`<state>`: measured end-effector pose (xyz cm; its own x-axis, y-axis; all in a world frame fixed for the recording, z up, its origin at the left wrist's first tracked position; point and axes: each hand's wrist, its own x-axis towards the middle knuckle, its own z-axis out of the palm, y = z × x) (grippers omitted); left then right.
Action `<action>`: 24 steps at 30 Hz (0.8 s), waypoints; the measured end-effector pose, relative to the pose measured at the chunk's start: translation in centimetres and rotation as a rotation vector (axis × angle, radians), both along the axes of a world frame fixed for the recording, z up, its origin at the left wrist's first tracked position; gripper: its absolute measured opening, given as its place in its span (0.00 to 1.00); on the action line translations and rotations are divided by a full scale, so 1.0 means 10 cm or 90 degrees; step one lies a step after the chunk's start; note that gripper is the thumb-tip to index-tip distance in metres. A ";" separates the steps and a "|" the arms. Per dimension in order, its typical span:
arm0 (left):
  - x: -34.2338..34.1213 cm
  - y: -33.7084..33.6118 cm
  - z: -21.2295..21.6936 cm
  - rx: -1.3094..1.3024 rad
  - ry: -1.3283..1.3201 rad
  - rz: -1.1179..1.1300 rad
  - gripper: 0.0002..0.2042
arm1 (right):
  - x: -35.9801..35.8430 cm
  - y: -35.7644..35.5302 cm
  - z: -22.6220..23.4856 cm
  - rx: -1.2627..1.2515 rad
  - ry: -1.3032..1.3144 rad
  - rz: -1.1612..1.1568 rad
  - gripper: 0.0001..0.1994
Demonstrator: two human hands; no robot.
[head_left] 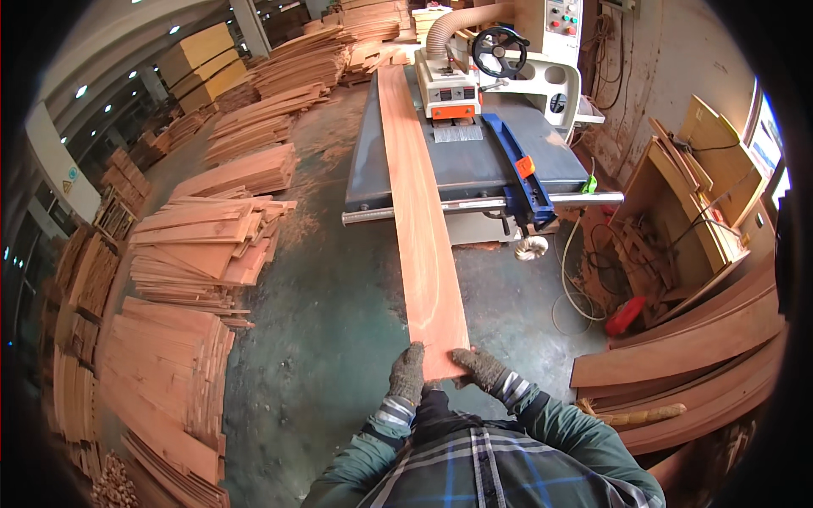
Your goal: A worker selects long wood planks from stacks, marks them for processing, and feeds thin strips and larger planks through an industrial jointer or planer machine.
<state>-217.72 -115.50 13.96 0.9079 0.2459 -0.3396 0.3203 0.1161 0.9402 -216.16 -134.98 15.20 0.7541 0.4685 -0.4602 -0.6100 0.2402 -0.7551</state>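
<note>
A long reddish wooden board (pixel 417 212) stretches from my hands to the far end of the saw machine's grey table (pixel 500 165). My left hand (pixel 407 372), in a knitted work glove, grips the board's near left corner. On the near right corner, my gloved right hand (pixel 481 367) holds the other edge. Most of the fingers on both hands are hidden beneath the wood. The board's far part lies on the table, left of the white machine head (pixel 447 89) with its orange front. A blue guide fence (pixel 518 165) with an orange clip sits to the right.
Stacks of boards (pixel 161 364) line the floor on my left. Curved planks (pixel 677 372) are piled at the near right. Behind them stands a wooden bin (pixel 690 207) with scraps, beside a red object (pixel 625 317). A pale hose (pixel 569 262) hangs down to the floor.
</note>
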 end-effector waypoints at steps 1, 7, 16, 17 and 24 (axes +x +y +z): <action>-0.20 -0.04 0.09 0.003 0.002 0.000 0.25 | -0.20 0.00 0.00 0.000 -0.023 0.002 0.24; -1.09 -0.16 0.59 0.107 0.130 -0.105 0.21 | -0.91 -0.23 0.32 -0.161 -0.002 0.190 0.23; -1.48 -0.01 0.14 0.006 0.015 -0.028 0.20 | -1.43 0.06 0.14 -0.057 -0.026 0.038 0.21; -1.57 0.01 0.15 0.004 0.012 -0.036 0.20 | -1.46 0.09 0.05 -0.034 0.011 0.024 0.20; -2.52 0.29 0.13 0.011 -0.033 -0.038 0.20 | -2.42 0.35 0.11 0.023 -0.003 0.048 0.19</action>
